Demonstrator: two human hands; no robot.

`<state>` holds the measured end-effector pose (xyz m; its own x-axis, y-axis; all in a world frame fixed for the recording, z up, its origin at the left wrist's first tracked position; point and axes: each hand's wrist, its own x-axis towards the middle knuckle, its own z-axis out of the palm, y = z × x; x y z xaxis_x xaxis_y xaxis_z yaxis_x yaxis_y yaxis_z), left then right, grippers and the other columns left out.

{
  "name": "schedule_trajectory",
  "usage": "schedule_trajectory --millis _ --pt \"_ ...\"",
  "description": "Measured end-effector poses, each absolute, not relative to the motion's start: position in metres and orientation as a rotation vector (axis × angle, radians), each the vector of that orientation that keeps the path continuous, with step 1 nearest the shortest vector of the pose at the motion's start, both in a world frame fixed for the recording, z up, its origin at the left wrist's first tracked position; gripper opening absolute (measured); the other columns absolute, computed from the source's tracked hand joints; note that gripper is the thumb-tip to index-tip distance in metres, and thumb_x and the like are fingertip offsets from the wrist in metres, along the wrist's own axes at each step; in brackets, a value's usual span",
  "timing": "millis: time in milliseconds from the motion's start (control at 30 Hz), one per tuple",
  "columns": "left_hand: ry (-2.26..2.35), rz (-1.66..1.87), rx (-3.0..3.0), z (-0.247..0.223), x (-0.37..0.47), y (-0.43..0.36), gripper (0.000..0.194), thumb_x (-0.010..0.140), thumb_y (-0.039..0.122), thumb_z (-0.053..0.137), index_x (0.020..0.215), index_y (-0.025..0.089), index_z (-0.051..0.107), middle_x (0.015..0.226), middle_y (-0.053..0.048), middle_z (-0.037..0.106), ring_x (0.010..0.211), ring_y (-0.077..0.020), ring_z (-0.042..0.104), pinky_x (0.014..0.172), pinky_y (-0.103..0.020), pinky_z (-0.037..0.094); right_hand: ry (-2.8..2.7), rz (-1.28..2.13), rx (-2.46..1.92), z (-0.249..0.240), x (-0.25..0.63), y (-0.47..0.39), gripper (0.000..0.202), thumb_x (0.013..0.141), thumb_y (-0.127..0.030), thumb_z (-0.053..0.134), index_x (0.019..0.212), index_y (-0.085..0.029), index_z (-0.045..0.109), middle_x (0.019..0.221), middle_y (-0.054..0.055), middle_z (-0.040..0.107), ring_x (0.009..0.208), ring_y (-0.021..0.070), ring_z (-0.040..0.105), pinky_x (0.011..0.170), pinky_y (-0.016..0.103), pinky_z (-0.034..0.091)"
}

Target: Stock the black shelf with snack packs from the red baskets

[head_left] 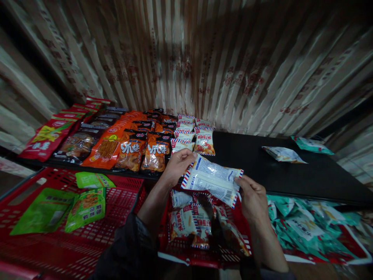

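Note:
Between my two hands is a white snack packet (214, 177) with a red-and-blue striped edge, its printed back and barcode facing me. My left hand (179, 165) pinches its upper left corner, and my right hand (253, 194) grips its right end. Just below it, a red basket (171, 254) holds several packets of the same kind (188, 221). Beyond my left hand, matching packets (204, 140) stand in rows on the black shelf (239, 151), beside orange-and-black snack bags (154, 151).
Orange bags (106, 144), dark bags (77, 144) and red bags (48, 138) line the shelf's left. A lone white packet (284, 154) and a teal packet (311, 145) lie right. Green bags (87, 208) lie in the left red basket (122, 194); teal packets (305, 225) fill the right basket.

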<state>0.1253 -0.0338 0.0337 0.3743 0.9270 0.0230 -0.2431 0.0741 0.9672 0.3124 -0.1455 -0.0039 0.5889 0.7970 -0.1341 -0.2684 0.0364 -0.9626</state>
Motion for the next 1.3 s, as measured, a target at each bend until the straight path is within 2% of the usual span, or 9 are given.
schedule_trajectory --millis 267,367,433,500,667,800,1000,1200,1300 --pt "0.821 1.006 1.097 0.025 0.129 -0.028 0.034 0.063 0.046 0.076 0.063 0.018 0.055 0.058 0.004 0.057 0.053 -0.0097 0.049 0.052 -0.021 0.037 -0.446 0.896 -1.293 0.0 0.309 -0.144 0.025 0.057 -0.035 0.084 0.075 -0.019 0.076 0.063 0.0 0.07 0.058 0.0182 0.064 0.056 0.029 0.051" --pt "0.849 1.011 1.048 0.024 0.129 -0.026 0.034 0.061 0.043 0.076 0.061 0.018 0.054 0.055 0.005 0.054 0.05 -0.0085 0.047 0.05 -0.021 0.036 -0.562 0.838 -1.316 -0.001 0.312 -0.145 0.046 0.063 -0.039 0.083 0.104 -0.022 0.074 0.068 -0.003 0.068 0.061 0.0145 0.061 0.058 0.026 0.05" --pt "0.87 1.017 1.001 0.025 0.13 -0.026 0.032 0.06 0.04 0.076 0.06 0.018 0.052 0.053 0.006 0.052 0.048 -0.0076 0.044 0.048 -0.02 0.034 -0.689 0.794 -1.336 -0.003 0.314 -0.146 0.063 0.07 -0.041 0.08 0.129 -0.028 0.062 0.073 -0.004 0.066 0.064 0.0127 0.06 0.061 0.025 0.049" --pt "0.885 1.027 0.96 0.026 0.13 -0.025 0.03 0.059 0.037 0.075 0.058 0.018 0.051 0.051 0.006 0.051 0.046 -0.0071 0.044 0.047 -0.02 0.034 -0.812 0.75 -1.359 -0.004 0.314 -0.148 0.066 0.077 -0.043 0.075 0.138 -0.03 0.054 0.082 -0.002 0.067 0.07 0.0132 0.061 0.065 0.025 0.049" --pt "0.885 1.041 0.881 0.029 0.131 -0.026 0.025 0.06 0.03 0.073 0.058 0.018 0.051 0.049 0.006 0.05 0.044 -0.0071 0.044 0.046 -0.019 0.035 -1.043 0.453 -1.419 -0.001 0.317 -0.152 0.037 0.085 -0.044 0.066 0.117 -0.027 0.068 0.112 0.006 0.066 0.099 0.0202 0.063 0.082 0.032 0.052" --pt "0.918 1.027 0.836 0.031 0.13 -0.025 0.025 0.059 0.028 0.074 0.056 0.017 0.051 0.048 0.007 0.05 0.043 -0.0073 0.045 0.045 -0.02 0.036 -1.289 0.16 -1.386 0.006 0.325 -0.157 0.019 0.09 -0.031 0.06 0.103 -0.027 0.074 0.11 0.005 0.067 0.106 0.0212 0.062 0.09 0.035 0.05" --pt "0.905 0.987 0.804 0.032 0.128 -0.024 0.024 0.059 0.024 0.074 0.055 0.017 0.051 0.047 0.007 0.049 0.042 -0.0071 0.045 0.044 -0.019 0.035 -1.618 0.091 -1.28 0.017 0.332 -0.165 0.041 0.089 -0.013 0.052 0.123 -0.032 0.066 0.122 0.004 0.067 0.114 0.0202 0.061 0.097 0.037 0.05" --pt "0.824 0.993 0.837 0.032 0.128 -0.027 0.021 0.068 0.023 0.072 0.06 0.015 0.055 0.051 0.005 0.053 0.043 -0.0071 0.05 0.043 -0.017 0.038 -1.66 -0.034 -1.264 0.019 0.33 -0.166 0.037 0.088 -0.012 0.057 0.118 -0.03 0.071 0.109 0.004 0.071 0.099 0.0187 0.067 0.085 0.032 0.055" --pt "0.747 0.986 0.863 0.032 0.128 -0.029 0.015 0.072 0.023 0.069 0.083 0.015 0.063 0.067 0.001 0.065 0.046 -0.0095 0.056 0.036 -0.018 0.036 -1.556 -0.099 -1.331 0.018 0.328 -0.166 0.026 0.089 -0.016 0.059 0.107 -0.026 0.075 0.1 0.004 0.073 0.09 0.018 0.068 0.077 0.03 0.055"
